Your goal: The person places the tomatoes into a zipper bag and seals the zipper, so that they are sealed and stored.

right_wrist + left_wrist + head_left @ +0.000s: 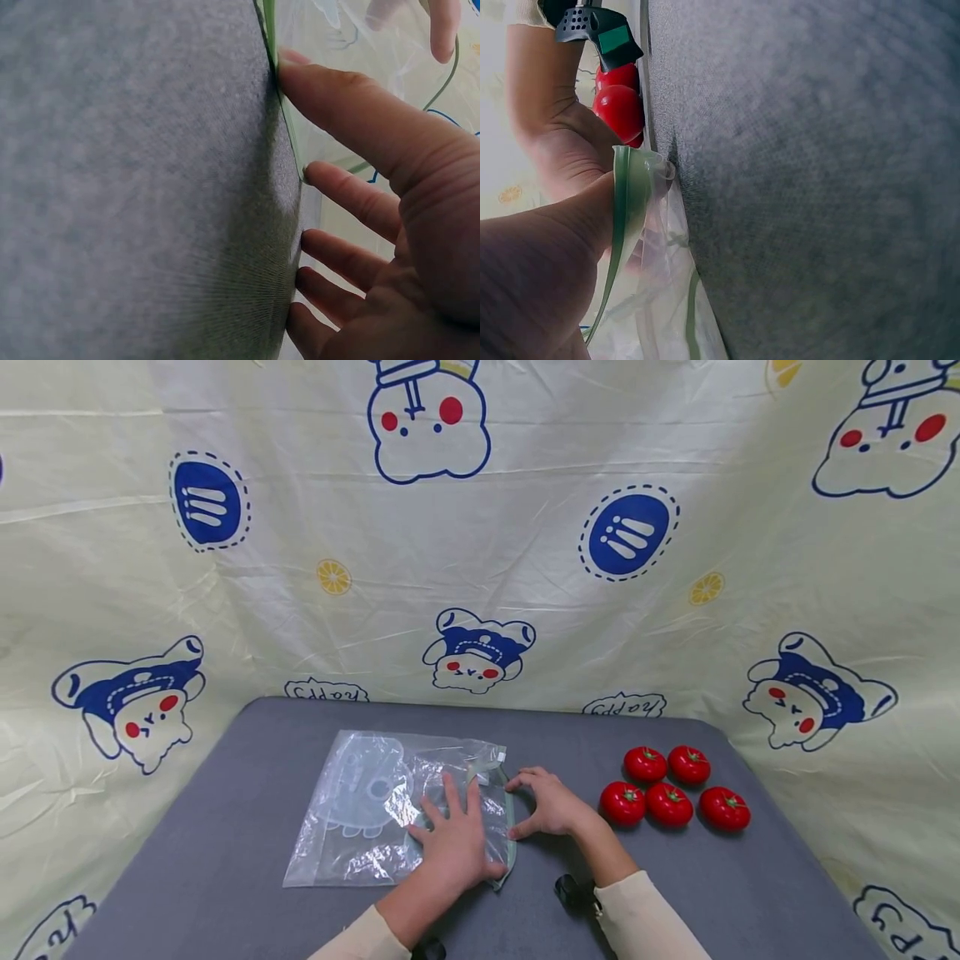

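A clear plastic zip bag with a pale cartoon print lies flat on the grey table, its green-edged mouth to the right. Spread across the mouth end is my left hand, fingers straight, pressing on the plastic. In the left wrist view one green zip strip stands raised near the left thumb, apart from the other strip lower down. My right hand reaches in from the right. Its thumb and index fingertip touch the green edge with a gap between them, and the other fingers are spread loosely.
Several red tomatoes with green stem tops sit in a cluster on the right of the grey table. A pale printed cloth hangs behind the table. Each wrist wears a small black device.
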Tool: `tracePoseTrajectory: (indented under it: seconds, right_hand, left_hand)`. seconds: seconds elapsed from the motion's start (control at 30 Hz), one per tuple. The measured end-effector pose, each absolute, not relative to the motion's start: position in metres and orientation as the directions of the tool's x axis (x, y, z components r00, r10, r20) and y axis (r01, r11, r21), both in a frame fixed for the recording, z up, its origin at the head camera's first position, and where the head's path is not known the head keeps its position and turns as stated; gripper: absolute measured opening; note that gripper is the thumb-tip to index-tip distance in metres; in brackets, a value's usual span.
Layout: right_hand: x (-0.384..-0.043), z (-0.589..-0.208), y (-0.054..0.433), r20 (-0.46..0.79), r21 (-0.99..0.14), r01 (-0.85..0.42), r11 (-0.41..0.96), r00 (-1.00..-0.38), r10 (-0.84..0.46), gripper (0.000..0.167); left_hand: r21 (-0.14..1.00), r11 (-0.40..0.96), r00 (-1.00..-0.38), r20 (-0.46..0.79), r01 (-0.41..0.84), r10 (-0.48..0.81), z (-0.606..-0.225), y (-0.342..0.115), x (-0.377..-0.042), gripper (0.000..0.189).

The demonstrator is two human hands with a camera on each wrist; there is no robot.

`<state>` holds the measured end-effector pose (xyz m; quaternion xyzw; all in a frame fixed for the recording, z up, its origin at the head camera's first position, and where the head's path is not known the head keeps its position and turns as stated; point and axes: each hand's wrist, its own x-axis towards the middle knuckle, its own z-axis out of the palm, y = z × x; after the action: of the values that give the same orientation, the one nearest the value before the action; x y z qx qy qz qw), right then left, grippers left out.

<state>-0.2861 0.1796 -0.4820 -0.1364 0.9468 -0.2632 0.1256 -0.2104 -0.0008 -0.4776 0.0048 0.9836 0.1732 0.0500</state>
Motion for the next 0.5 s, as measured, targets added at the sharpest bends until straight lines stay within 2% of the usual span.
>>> tracePoseTrajectory:
  seconds: [0.5]
  right_hand:
    - [-0.275, -0.477, 0.180, -0.181, -0.562, -0.197, 0.803, -0.918, -0.352, 0.076]
  left_hand:
    - [0.380, 0.925, -0.995, -0.098, -0.010, 0.029, -0.478, -0.001, -0.212, 0.134]
